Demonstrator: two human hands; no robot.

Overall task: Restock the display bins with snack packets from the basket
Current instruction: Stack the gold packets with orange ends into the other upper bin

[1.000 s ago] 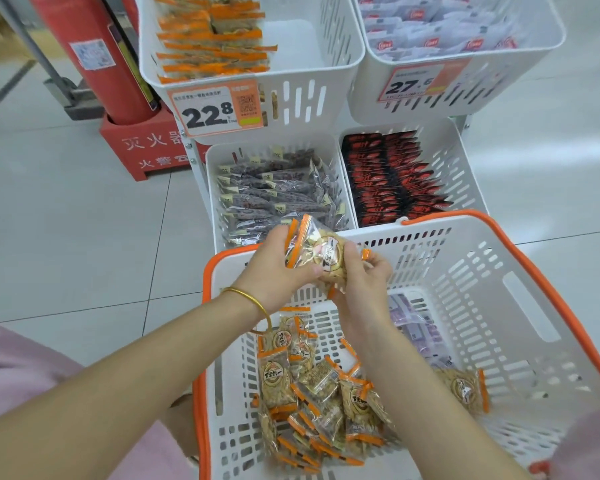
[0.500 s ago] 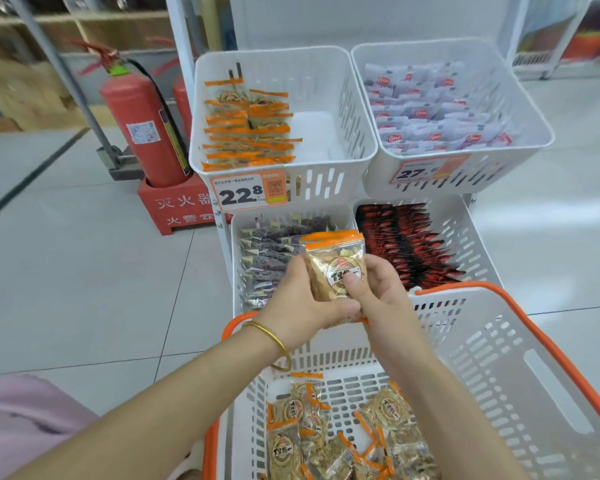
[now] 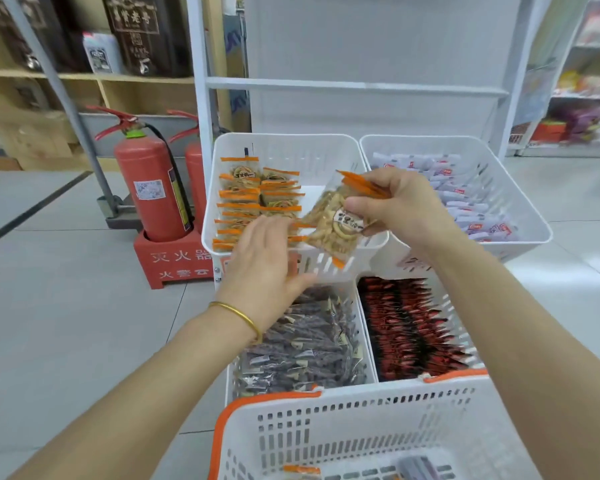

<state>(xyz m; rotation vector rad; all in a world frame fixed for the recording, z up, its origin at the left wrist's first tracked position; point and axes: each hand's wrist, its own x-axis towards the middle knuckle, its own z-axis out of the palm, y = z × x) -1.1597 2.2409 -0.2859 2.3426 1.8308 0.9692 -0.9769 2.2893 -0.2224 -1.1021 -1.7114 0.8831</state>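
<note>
One thin stack of snack packets (image 3: pixel 333 220), judged light, crinkly and crushable, is pinched near its orange sealed edge by right-hand fingers (image 3: pixel 361 206) above the upper-left bin (image 3: pixel 284 140); left-hand fingers (image 3: pixel 274 233) are seen spread, empty.

Stack of snack packets (image 3: pixel 331 220): clear film, orange end seals, round label. It is pinched by the right hand (image 3: pixel 402 206) at frame centre, tilted, over the front right of the upper left bin (image 3: pixel 284 147). This white slotted bin holds matching packets (image 3: pixel 253 199) on edge in rows along its left side. Basket (image 3: pixel 361 427): white, orange rim, lower frame, one orange-sealed packet (image 3: pixel 300 470) visible inside.
</note>
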